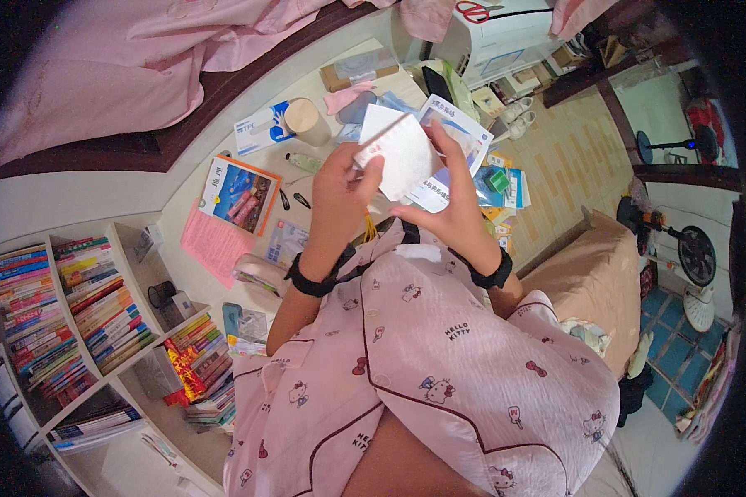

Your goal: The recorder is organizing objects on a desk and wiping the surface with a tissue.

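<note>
A white, thin, roughly square piece [404, 161] with small red marks, folded paper or a flat packet by its look, is held up over the desk. My left hand [348, 178] is closed on its left edge, thumb on the near face. My right hand [454, 186] curves around its right side with thumb and fingers wide apart. Whether the right fingertips touch it I cannot tell. Behind it lie white-and-blue booklets [460, 132]. A wooden-topped round container [307, 120] stands beyond my left hand. Two black hair clips [301, 200] lie left of that hand.
An orange-edged book [239, 199] and a pink sheet [220, 240] lie on the desk's left. A bookshelf [99, 306] full of books stands at the lower left. To the right are a green box [497, 180], a covered bed [588, 265] and a fan [696, 257].
</note>
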A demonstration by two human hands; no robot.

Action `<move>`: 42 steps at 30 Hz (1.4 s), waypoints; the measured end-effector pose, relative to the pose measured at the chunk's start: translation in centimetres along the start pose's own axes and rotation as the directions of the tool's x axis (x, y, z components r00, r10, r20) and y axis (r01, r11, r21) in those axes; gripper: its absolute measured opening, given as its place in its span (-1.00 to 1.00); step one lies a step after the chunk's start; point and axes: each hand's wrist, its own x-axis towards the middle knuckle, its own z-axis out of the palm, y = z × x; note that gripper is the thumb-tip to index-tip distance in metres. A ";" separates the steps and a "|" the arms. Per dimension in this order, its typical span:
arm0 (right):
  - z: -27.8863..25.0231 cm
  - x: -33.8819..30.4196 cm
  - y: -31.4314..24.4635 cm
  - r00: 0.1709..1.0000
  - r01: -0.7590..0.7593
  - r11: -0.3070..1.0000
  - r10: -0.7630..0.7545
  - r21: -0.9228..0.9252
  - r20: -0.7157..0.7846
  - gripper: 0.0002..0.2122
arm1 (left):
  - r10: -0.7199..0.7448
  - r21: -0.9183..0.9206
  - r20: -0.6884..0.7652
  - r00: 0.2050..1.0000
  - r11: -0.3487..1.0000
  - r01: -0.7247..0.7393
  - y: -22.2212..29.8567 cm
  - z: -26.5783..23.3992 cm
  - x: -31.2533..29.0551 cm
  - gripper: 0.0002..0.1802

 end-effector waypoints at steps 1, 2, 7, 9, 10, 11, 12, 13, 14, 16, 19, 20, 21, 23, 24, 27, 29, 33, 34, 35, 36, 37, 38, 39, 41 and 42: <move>-0.1 0.0 0.0 0.998 -0.056 0.986 0.056 0.158 0.000 -0.18 | -0.002 0.001 -0.001 1.000 1.000 0.002 0.3 -0.4 0.1 -0.78; -0.1 0.0 0.4 0.998 -0.057 0.986 0.057 0.160 0.002 -0.18 | -0.073 -0.061 0.014 0.997 0.995 0.074 1.0 -0.7 0.2 -0.77; -1.5 -0.5 2.0 0.857 -0.514 0.634 0.345 0.578 0.383 -0.61 | -0.103 -0.140 0.073 0.992 0.984 0.112 1.0 -1.4 0.2 -0.77; -1.1 -0.2 1.5 0.881 -0.472 0.639 0.329 0.607 0.339 -0.78 | 0.028 0.077 0.073 0.997 0.996 -0.034 0.9 -1.5 0.4 -0.62; -1.0 -0.2 1.8 0.880 -0.475 0.617 0.341 0.628 0.330 -0.82 | 0.027 0.078 0.078 0.997 0.996 -0.033 1.0 -1.2 0.4 -0.62; -0.9 -0.2 2.2 0.879 -0.476 0.595 0.353 0.648 0.321 -0.86 | 0.157 0.268 -0.003 0.988 0.952 -0.150 1.4 -1.0 0.4 -0.51; -0.9 -0.4 2.6 0.879 -0.475 0.594 0.356 0.649 0.318 -0.86 | 0.297 0.455 -0.056 0.953 0.858 -0.240 1.7 -0.8 0.4 -0.39; -0.8 -0.5 3.0 0.873 -0.482 0.598 0.387 0.640 0.297 -0.86 | 0.295 0.454 -0.059 0.954 0.859 -0.238 2.0 -0.8 0.2 -0.39; -0.8 -0.6 3.1 0.866 -0.489 0.601 0.417 0.632 0.274 -0.87 | 0.382 0.583 -0.019 0.924 0.755 -0.300 2.4 -0.8 -0.1 -0.30; -0.5 -0.4 2.4 0.866 -0.489 0.596 0.422 0.637 0.270 -0.86 | 0.461 0.667 0.118 0.879 0.619 -0.414 3.5 -0.6 -0.6 -0.17; 0.2 -0.3 1.9 0.874 -0.472 0.588 0.410 0.657 0.261 -0.84 | 0.385 0.588 0.321 0.865 0.635 -0.500 2.8 -0.6 -0.7 -0.24; 0.3 -0.3 1.9 0.882 -0.456 0.584 0.394 0.672 0.257 -0.82 | 0.385 0.588 0.321 0.865 0.636 -0.501 2.6 -0.7 -0.6 -0.24; 0.5 -0.4 2.1 0.882 -0.456 0.584 0.395 0.671 0.256 -0.82 | 0.393 0.589 0.331 0.858 0.624 -0.513 2.4 -0.7 -0.6 -0.32; 0.8 -0.7 2.7 0.947 -0.320 0.696 0.241 0.643 0.211 -0.79 | 0.401 0.589 0.341 0.851 0.614 -0.525 2.3 -0.7 -0.5 -0.39; 0.8 -0.7 2.7 0.947 -0.321 0.697 0.242 0.642 0.211 -0.79 | 0.382 0.553 0.340 0.859 0.658 -0.512 2.4 -0.8 -0.5 -0.46; 1.0 -0.6 2.5 0.948 -0.317 0.703 0.226 0.637 0.223 -0.73 | 0.344 0.486 0.353 0.870 0.727 -0.485 2.3 -1.0 -0.4 -0.53; 1.1 -0.4 1.6 0.967 -0.253 0.734 0.183 0.630 0.176 -0.66 | 0.324 0.460 0.362 0.874 0.754 -0.470 2.3 -1.3 -0.3 -0.55; 1.2 -0.5 2.1 0.973 -0.229 0.735 0.156 0.638 0.169 -0.61 | 0.329 0.396 0.375 0.867 0.789 -0.470 2.1 -1.7 -0.1 -0.63; 1.1 -0.6 2.4 0.973 -0.229 0.749 0.151 0.622 0.176 -0.60 | 0.331 0.386 0.378 0.865 0.793 -0.472 2.1 -1.8 -0.1 -0.66; 1.1 -0.7 2.6 0.972 -0.230 0.762 0.146 0.606 0.184 -0.59 | 0.330 0.385 0.379 0.865 0.793 -0.472 2.2 -1.8 -0.1 -0.66; 1.1 -0.7 2.4 0.972 -0.231 0.761 0.148 0.606 0.184 -0.59 | 0.291 0.395 0.362 0.885 0.812 -0.429 2.2 -1.9 -0.2 -0.70; 1.3 -0.7 2.2 0.971 -0.235 0.774 0.169 0.588 0.166 -0.61 | 0.253 0.405 0.345 0.904 0.829 -0.386 2.3 -1.9 -0.2 -0.73; 1.4 -0.6 2.1 0.971 -0.241 0.786 0.190 0.570 0.148 -0.63 | 0.252 0.406 0.344 0.904 0.828 -0.386 2.2 -1.8 -0.3 -0.73; 1.5 -0.8 2.3 0.970 -0.241 0.785 0.189 0.570 0.150 -0.63 | 0.256 0.426 0.274 0.927 0.832 -0.356 2.2 -1.5 -0.4 -0.78; 1.6 -1.4 3.1 0.949 -0.314 0.818 0.285 0.481 0.135 -0.70 | 0.261 0.444 0.204 0.944 0.835 -0.326 2.1 -1.5 -0.4 -0.82; 1.3 -1.5 3.5 0.949 -0.314 0.818 0.283 0.482 0.137 -0.70 | 0.291 0.486 0.118 0.949 0.816 -0.311 1.8 -1.8 -0.2 -0.85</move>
